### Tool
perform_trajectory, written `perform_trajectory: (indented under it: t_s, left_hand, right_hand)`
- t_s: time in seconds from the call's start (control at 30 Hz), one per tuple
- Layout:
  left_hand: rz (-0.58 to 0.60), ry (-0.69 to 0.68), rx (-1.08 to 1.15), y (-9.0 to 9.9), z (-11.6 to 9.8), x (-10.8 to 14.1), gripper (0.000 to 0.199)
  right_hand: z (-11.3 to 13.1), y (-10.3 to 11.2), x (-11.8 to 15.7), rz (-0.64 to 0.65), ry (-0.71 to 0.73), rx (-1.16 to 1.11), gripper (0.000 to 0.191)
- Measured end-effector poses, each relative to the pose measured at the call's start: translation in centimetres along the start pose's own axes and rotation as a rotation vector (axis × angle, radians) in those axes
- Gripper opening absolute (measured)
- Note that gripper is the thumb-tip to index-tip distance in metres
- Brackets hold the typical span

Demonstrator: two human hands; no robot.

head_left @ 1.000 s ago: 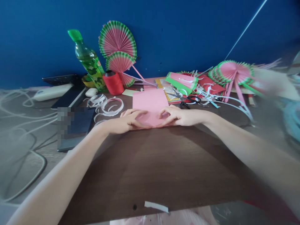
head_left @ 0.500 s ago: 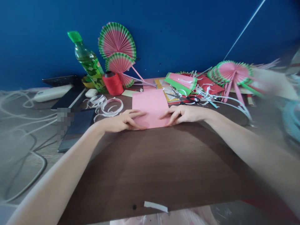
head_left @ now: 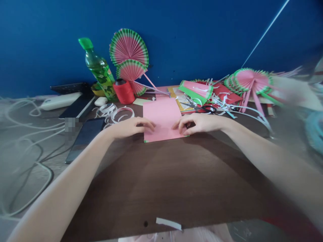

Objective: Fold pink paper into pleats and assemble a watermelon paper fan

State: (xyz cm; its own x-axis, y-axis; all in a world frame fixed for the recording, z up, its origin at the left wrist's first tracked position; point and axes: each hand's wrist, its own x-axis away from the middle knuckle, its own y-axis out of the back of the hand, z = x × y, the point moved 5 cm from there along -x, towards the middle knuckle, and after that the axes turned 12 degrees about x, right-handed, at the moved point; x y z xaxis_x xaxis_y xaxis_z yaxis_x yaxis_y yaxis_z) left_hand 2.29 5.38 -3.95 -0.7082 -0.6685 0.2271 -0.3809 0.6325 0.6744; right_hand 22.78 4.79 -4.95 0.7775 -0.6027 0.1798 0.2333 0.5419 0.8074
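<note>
A pink paper sheet (head_left: 163, 117) lies flat on the dark brown table (head_left: 161, 181), with bits of green at its two near corners. My left hand (head_left: 133, 127) is over its left edge, fingers curved and apart, resting on or just above the paper. On the right side, my right hand (head_left: 193, 123) touches the paper near its near corner, fingers bent and spread. Neither hand grips anything that shows. Black scissors (head_left: 209, 109) lie behind my right hand, among white paper strips.
Pleated pink-green fans (head_left: 129, 47) lean on the blue wall, beside a green bottle (head_left: 99, 69) and red thread spool (head_left: 124, 91). Tape rings (head_left: 122, 115), a dark phone (head_left: 84, 137) and cables are left. More fans (head_left: 248, 80) lie right. A paper strip (head_left: 168, 223) is near the front edge.
My left hand has lifted off the paper's near left corner, which now shows with its green bit. My right fingers have curled slightly. The view has shifted a little.
</note>
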Motion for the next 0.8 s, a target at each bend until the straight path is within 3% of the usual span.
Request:
perform_trajectory:
  t_s: [0.1, 0.2, 0.37, 0.8]
  left_hand:
    - [-0.048, 0.072, -0.036, 0.4, -0.6, 0.2, 0.027]
    - [-0.012, 0.096, -0.06, 0.0, -1.2, 0.3, 0.023]
    - [0.06, 0.077, -0.177, -1.1, -1.7, 0.2, 0.018]
    - [0.02, 0.084, -0.296, -1.2, -2.6, 0.5, 0.016]
  right_hand:
    - [0.5, 0.1, 0.0, -0.051, 0.0, 0.076, 0.012]
    - [0.7, 0.0, 0.0, -0.076, -0.014, 0.148, 0.011]
    - [0.9, -0.1, 0.0, -0.053, 0.007, 0.227, 0.008]
    - [0.7, 0.1, 0.6, 0.037, -0.093, 0.235, 0.009]
